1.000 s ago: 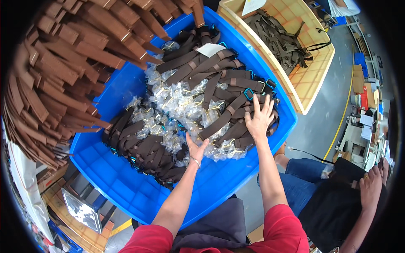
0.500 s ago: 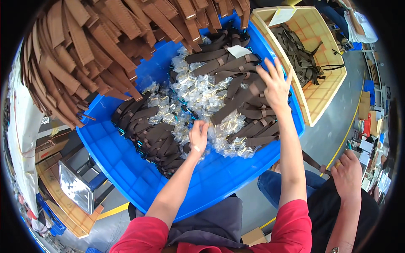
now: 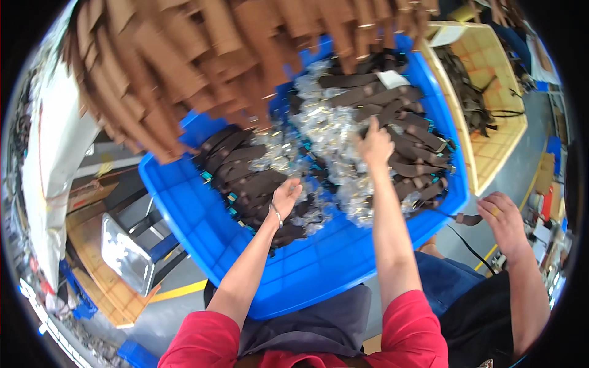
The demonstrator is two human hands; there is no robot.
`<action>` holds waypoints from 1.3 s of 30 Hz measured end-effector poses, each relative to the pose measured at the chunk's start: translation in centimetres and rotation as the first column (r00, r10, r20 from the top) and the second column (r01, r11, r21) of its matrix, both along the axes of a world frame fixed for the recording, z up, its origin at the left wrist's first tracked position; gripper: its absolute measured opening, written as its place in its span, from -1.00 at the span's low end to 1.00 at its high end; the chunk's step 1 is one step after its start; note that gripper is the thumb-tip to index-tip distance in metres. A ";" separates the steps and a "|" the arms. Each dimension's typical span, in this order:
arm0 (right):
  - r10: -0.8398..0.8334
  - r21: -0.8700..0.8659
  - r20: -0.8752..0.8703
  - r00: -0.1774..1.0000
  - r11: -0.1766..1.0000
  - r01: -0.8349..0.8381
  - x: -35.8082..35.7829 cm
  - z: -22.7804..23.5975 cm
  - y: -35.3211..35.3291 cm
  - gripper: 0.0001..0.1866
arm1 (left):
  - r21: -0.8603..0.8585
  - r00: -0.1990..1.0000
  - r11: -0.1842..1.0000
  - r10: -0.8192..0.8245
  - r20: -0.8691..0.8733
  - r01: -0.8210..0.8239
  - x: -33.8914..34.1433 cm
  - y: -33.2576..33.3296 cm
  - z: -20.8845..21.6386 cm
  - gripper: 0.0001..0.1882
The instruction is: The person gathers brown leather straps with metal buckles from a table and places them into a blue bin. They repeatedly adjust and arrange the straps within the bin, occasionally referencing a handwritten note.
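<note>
Inside a big blue plastic bin [image 3: 307, 257], dark brown straps [image 3: 420, 138] lie in piles on both sides. Down the middle runs a heap of clear plastic wrapping [image 3: 334, 132] with small gold-coloured metal fittings in it. My left hand [image 3: 285, 199] is over the left strap pile, fingers curled together; whatever they may hold is hidden. Against the wrapping and right-hand straps, my right hand [image 3: 375, 148] has its index finger stretched out and appears to hold nothing, though it is slightly blurred.
Lighter brown straps [image 3: 178, 67] hang over the bin's far side. A yellow crate [image 3: 500, 135] with more straps stands to the right. Close on my right, another person's hand [image 3: 500, 218] is near a brown strap. A white-topped stool [image 3: 126, 254] stands left.
The view has shifted, moving the bin rightward in the picture. My right hand has come inward from the bin's right side. A strap that stretched between my hands no longer does.
</note>
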State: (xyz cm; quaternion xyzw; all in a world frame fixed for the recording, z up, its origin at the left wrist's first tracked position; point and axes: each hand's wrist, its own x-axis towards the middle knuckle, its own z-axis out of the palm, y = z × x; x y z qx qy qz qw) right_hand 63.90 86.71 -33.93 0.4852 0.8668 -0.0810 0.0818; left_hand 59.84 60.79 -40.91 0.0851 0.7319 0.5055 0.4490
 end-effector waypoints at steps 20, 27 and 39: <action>-0.804 -0.936 0.171 0.570 -0.313 -0.162 -7.1 -16.3 -33.5 -0.26 | -0.807 0.579 0.521 -0.762 -0.292 0.279 -25.8 -10.9 -8.8 -0.11; -0.890 -0.991 0.061 0.451 -0.108 -0.080 -12.2 -20.3 -38.3 -0.11 | -0.824 0.630 0.382 -0.776 -0.039 0.419 -25.9 -11.5 -11.8 -0.02; -0.949 -0.920 0.306 0.072 -0.315 -0.235 -12.7 -22.0 -37.4 -0.21 | -0.544 0.837 0.670 -0.532 0.124 0.506 -25.7 -12.7 -13.7 -0.19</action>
